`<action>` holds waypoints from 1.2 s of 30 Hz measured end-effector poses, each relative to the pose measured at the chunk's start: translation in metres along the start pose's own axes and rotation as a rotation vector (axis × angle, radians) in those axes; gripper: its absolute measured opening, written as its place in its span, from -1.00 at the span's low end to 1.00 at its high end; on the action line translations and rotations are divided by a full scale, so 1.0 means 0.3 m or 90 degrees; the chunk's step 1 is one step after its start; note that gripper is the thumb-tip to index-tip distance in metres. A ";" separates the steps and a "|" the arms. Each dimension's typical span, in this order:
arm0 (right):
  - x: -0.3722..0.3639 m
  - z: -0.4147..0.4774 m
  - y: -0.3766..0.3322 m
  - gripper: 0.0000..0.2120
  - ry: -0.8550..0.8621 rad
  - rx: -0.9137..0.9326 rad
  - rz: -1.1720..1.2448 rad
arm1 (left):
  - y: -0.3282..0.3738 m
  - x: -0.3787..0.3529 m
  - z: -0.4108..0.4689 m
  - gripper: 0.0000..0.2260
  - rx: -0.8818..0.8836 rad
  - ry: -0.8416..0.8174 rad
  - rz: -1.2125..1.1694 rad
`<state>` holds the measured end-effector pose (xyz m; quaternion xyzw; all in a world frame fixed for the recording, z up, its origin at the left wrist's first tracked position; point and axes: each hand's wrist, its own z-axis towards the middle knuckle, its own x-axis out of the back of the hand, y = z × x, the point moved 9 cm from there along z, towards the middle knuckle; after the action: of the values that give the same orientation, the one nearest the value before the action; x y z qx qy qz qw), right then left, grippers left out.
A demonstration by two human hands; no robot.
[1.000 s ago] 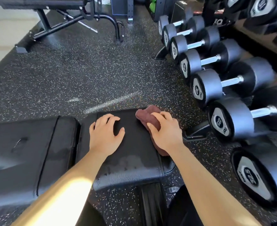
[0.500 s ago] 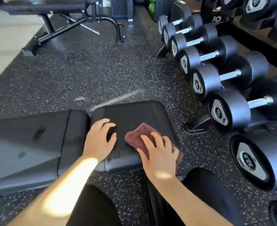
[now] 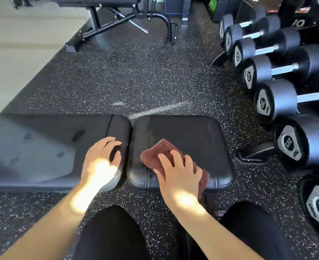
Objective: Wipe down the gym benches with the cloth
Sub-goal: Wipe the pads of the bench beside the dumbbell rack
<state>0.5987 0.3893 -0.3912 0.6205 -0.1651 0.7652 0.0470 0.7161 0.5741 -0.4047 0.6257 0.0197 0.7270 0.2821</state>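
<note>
A black padded gym bench lies across the view in two parts: a long back pad (image 3: 42, 151) on the left and a shorter seat pad (image 3: 198, 139) on the right. A maroon cloth (image 3: 155, 156) lies bunched on the seat pad's near left part. My right hand (image 3: 179, 173) presses down on the cloth with fingers spread over it. My left hand (image 3: 102, 162) rests flat on the right end of the back pad, beside the gap between the pads, holding nothing. Wet streaks show on the back pad.
A rack of black dumbbells (image 3: 278, 102) runs along the right side, close to the seat pad's end. A second bench (image 3: 102, 2) on a black frame stands at the far top. Speckled black rubber floor (image 3: 136, 76) lies between. My black-clad knees (image 3: 113, 233) are below the bench.
My right hand has dragged the cloth from the seat pad's far right corner toward its near left. My left hand has shifted from the seat pad onto the back pad's end.
</note>
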 end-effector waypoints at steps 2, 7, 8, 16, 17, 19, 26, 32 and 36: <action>-0.022 0.048 -0.018 -0.67 -0.030 -0.010 0.015 | -0.015 0.007 -0.002 -0.67 0.026 0.033 -0.028; -0.079 0.186 -0.097 -0.63 -0.098 0.008 0.051 | -0.022 0.005 -0.006 -0.68 0.034 0.045 -0.038; -0.080 0.187 -0.101 -0.63 -0.096 0.011 0.042 | -0.024 0.006 -0.009 -0.69 0.037 0.048 -0.041; -0.071 0.102 -0.089 -0.65 -0.052 0.014 0.032 | -0.037 0.001 -0.005 -0.69 0.042 0.065 -0.039; -0.084 0.131 -0.095 -0.64 -0.067 0.010 0.038 | -0.041 -0.001 -0.005 -0.69 0.049 0.066 -0.036; -0.098 0.206 -0.113 -0.64 -0.083 0.010 0.045 | -0.044 0.000 -0.006 -0.68 0.055 0.075 -0.034; -0.133 0.444 -0.151 -0.67 -0.118 0.026 0.053 | -0.058 -0.007 -0.005 -0.69 0.086 0.057 -0.047; -0.159 0.520 -0.155 -0.64 -0.142 0.053 0.050 | -0.058 -0.001 0.006 -0.71 0.096 0.081 -0.041; -0.133 0.446 -0.138 -0.65 -0.130 0.093 0.048 | -0.046 0.003 0.012 -0.70 0.089 0.072 -0.029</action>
<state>0.7442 0.3919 -0.3984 0.6902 -0.1358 0.7094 -0.0442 0.7247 0.5850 -0.4084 0.6010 0.1005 0.7515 0.2528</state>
